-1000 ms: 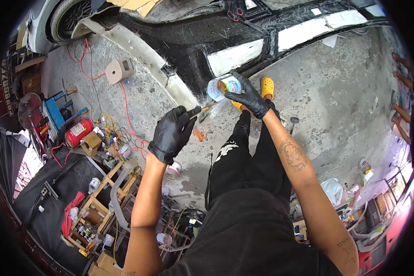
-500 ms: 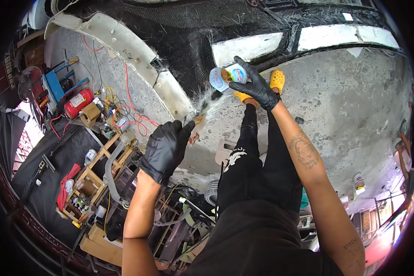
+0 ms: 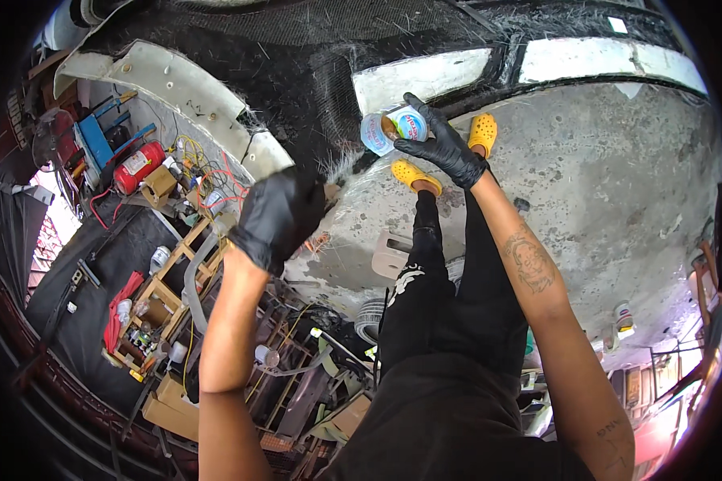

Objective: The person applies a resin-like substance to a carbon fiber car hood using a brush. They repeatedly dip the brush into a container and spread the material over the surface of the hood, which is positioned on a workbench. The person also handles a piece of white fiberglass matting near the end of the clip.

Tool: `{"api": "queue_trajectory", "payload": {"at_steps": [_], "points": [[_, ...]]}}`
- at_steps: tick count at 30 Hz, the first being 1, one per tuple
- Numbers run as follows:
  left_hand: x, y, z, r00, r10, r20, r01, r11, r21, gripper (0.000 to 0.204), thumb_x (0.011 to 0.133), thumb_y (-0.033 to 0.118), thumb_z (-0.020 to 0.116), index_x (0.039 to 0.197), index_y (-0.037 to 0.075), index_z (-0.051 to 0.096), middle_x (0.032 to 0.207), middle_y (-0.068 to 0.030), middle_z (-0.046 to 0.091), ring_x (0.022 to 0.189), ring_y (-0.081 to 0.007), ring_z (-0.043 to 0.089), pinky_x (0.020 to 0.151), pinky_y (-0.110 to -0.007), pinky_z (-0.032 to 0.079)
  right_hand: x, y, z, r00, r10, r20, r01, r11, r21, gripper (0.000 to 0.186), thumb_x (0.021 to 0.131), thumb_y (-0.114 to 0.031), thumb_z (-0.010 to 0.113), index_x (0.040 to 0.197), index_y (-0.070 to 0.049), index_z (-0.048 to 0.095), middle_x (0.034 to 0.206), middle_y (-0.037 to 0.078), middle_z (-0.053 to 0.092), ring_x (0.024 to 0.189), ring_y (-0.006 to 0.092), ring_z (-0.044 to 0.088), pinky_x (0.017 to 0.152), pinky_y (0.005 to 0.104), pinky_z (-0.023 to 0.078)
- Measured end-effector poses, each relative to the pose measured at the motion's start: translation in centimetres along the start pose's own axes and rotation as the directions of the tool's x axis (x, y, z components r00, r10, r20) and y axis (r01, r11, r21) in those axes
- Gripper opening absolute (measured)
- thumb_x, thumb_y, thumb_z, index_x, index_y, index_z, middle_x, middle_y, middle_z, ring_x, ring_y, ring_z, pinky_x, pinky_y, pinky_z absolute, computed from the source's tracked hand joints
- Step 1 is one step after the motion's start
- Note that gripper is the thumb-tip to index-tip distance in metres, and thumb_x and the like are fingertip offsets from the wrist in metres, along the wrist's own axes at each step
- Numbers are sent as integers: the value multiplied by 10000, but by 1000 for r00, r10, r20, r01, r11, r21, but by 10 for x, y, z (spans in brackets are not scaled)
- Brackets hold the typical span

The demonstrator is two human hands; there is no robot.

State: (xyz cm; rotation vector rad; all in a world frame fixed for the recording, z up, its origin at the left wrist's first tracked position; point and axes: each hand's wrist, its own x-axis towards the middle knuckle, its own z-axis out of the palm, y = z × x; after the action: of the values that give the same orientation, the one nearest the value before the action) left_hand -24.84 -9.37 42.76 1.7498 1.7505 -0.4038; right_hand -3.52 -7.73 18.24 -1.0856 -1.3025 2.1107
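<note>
A small plastic tub (image 3: 393,128) is grasped by the right hand (image 3: 441,148), just before a frayed black panel (image 3: 313,72); bare concrete floor (image 3: 610,184) lies beneath. The left hand (image 3: 277,216) is clenched, its contents hidden.

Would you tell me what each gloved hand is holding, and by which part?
The right hand grips a small open tin around its side. The left hand is closed, but what it holds cannot be told.

A rough grey concrete floor (image 3: 618,184) lies in bright daylight. A cluttered wooden shelf rack (image 3: 164,301), a red cylindrical extinguisher (image 3: 139,167) and a blue metal stand (image 3: 96,140) crowd one side.
</note>
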Motion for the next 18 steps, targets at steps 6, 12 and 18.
{"api": "queue_trajectory", "payload": {"at_steps": [6,12,18], "points": [[76,3,-3,920,5,391,-69,986,149,162,761,165,595,826,54,693,760,-224,646,739,-409,643,649,-454,517,-8,2,-16,999,-5,-49,10,994,107,911,736,-371,832,1452,-41,377,1310,214,473,1230,299,481,1050,375,380],[125,-11,67,719,-15,695,-230,938,258,250,759,188,597,878,-12,690,919,-243,674,860,-397,669,751,-450,535,-23,-1,-40,990,-25,-137,36,996,79,866,755,-337,827,1442,-46,388,1335,196,465,1248,286,467,1061,361,376],[135,-37,109,710,-7,704,-271,920,282,279,791,198,613,945,-24,684,967,-258,676,917,-393,673,773,-437,540,-32,28,-56,977,-22,-210,54,988,148,835,761,-311,824,1436,-65,397,1337,185,459,1267,278,449,1069,371,367]]}}
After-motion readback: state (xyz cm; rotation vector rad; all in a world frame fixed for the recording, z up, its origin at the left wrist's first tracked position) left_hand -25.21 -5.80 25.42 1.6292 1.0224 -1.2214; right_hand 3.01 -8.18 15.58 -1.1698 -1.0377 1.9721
